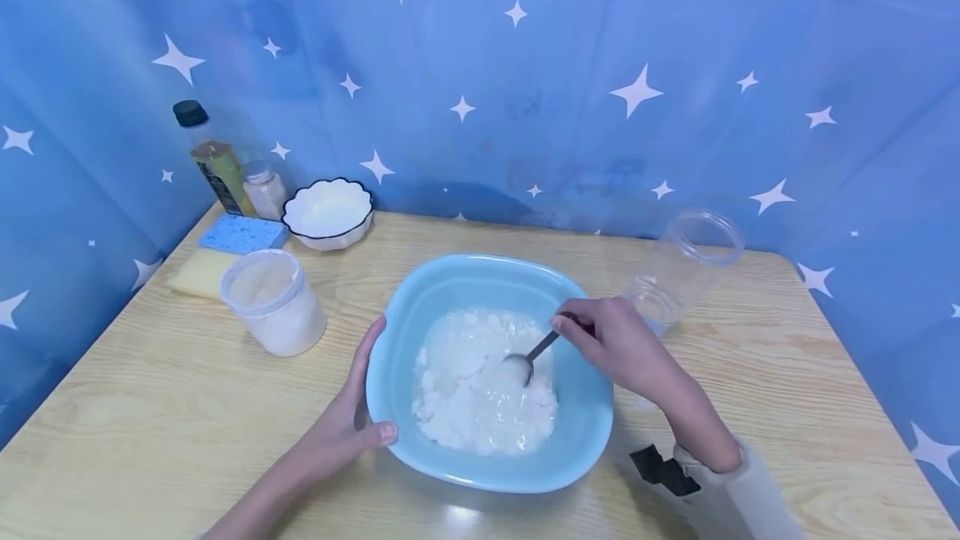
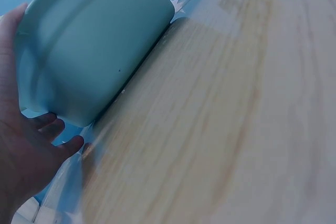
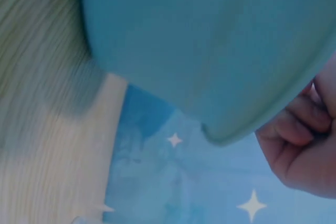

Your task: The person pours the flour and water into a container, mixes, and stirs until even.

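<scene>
A light blue plastic basin (image 1: 487, 477) stands on the table, holding a white floury powder (image 1: 457, 407) wet with milky liquid. My left hand (image 1: 352, 411) grips the basin's left side, thumb over the rim and the other fingers along the outer wall. In the left wrist view, those fingers (image 2: 72, 146) lie low beside the wall. Above the basin's right rim, my right hand (image 1: 618, 344) pinches the dark handle of a metal spoon (image 1: 546, 344). The spoon's bowl is partly sunk in the white mixture. The right wrist view shows the curled right hand (image 3: 302, 140) beyond the rim.
A clear empty jar (image 1: 686, 261) stands right of the basin. To the left are a tub of white powder (image 1: 281, 315), blue sponge (image 1: 243, 233), yellow sponge (image 1: 201, 272), scalloped bowl (image 1: 330, 211), small shaker jar (image 1: 265, 190) and oil bottle (image 1: 221, 169). A starry blue curtain (image 1: 525, 65) borders the table.
</scene>
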Motion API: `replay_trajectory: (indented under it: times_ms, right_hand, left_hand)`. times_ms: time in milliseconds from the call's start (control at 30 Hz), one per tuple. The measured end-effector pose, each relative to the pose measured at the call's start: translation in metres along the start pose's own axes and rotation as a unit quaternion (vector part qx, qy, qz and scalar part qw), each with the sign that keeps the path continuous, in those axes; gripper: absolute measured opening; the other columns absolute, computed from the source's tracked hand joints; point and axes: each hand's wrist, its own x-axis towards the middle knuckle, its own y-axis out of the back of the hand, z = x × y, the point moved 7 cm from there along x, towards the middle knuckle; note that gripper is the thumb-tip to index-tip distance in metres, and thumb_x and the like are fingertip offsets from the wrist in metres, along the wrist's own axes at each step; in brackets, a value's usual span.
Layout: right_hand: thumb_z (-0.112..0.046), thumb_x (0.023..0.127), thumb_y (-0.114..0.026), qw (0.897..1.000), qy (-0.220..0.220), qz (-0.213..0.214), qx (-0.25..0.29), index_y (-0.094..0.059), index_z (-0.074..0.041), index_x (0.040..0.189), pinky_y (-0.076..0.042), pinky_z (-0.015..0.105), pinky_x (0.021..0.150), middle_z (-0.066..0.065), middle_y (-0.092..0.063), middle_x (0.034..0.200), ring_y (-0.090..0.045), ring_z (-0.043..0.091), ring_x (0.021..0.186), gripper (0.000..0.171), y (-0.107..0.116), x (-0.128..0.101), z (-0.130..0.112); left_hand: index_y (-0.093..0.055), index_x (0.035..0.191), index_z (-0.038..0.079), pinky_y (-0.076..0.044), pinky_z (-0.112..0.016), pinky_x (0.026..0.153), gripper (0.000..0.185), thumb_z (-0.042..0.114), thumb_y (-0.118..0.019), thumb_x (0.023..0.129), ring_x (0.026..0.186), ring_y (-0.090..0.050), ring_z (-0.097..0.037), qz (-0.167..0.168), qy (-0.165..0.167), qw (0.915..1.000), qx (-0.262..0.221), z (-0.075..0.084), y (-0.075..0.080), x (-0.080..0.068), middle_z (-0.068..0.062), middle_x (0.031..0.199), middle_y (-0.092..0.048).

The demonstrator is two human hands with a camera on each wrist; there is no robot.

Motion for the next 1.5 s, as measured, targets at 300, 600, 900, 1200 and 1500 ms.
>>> replay_trajectory:
  times_ms: [300, 600, 900, 1200, 1500]
  right_hand:
    - [-0.013, 0.093, -0.056, 0.999, -0.015, 0.022, -0.039, -0.067, -0.011, 0.081, -0.025, 0.021, 0.041, -0.008, -0.03, 0.049, -0.025, 0.004, 0.042, 0.016, 0.007, 0.0, 0.0]
    - [-0.015, 0.093, -0.056, 0.997, 0.031, -0.071, 0.007, -0.063, -0.018, 0.077, -0.026, 0.018, 0.044, -0.013, -0.028, 0.052, -0.024, 0.001, 0.045, 0.018, -0.006, -0.003, -0.013]
    - [-0.008, 0.091, -0.058, 0.998, 0.022, 0.043, -0.033, -0.067, -0.013, 0.08, -0.027, 0.02, 0.038, -0.012, -0.031, 0.05, -0.027, 0.002, 0.042, 0.015, 0.03, -0.008, -0.007]
    - [-0.011, 0.092, -0.057, 0.994, 0.004, 0.077, -0.077, -0.067, -0.01, 0.082, -0.028, 0.022, 0.038, -0.009, -0.032, 0.049, -0.029, 0.005, 0.04, 0.014, 0.033, -0.006, -0.003]
    - [-0.01, 0.092, -0.056, 1.0, -0.006, 0.002, -0.024, -0.067, -0.013, 0.081, -0.027, 0.022, 0.041, -0.009, -0.033, 0.05, -0.027, 0.004, 0.043, 0.016, 0.011, -0.003, -0.002]
  left_hand:
    - [0.005, 0.15, 0.028, -0.028, -0.043, 0.103, 0.103, 0.027, -0.069, 0.078, 0.135, -0.019, -0.034, -0.003, -0.003, 1.0, 0.003, 0.002, 0.001, 0.001, 0.003, 0.155, 0.001]
    - [0.005, 0.15, 0.029, -0.031, -0.028, 0.101, 0.102, 0.029, -0.069, 0.078, 0.133, -0.023, -0.035, -0.005, -0.004, 1.0, -0.001, 0.001, 0.001, 0.002, 0.001, 0.155, 0.0]
    - [0.005, 0.15, 0.029, -0.028, -0.028, 0.102, 0.102, 0.029, -0.068, 0.079, 0.134, -0.022, -0.033, -0.005, -0.002, 1.0, 0.001, 0.0, 0.001, 0.001, 0.002, 0.154, -0.001]
    - [0.005, 0.15, 0.029, -0.031, -0.027, 0.1, 0.102, 0.028, -0.069, 0.079, 0.133, -0.024, -0.035, -0.004, -0.005, 1.0, -0.005, 0.001, 0.001, 0.001, 0.001, 0.154, -0.002]
    - [0.005, 0.15, 0.028, -0.031, -0.026, 0.1, 0.102, 0.027, -0.068, 0.079, 0.133, -0.022, -0.035, -0.006, -0.001, 1.0, -0.008, 0.001, 0.001, 0.0, 0.001, 0.154, -0.001]
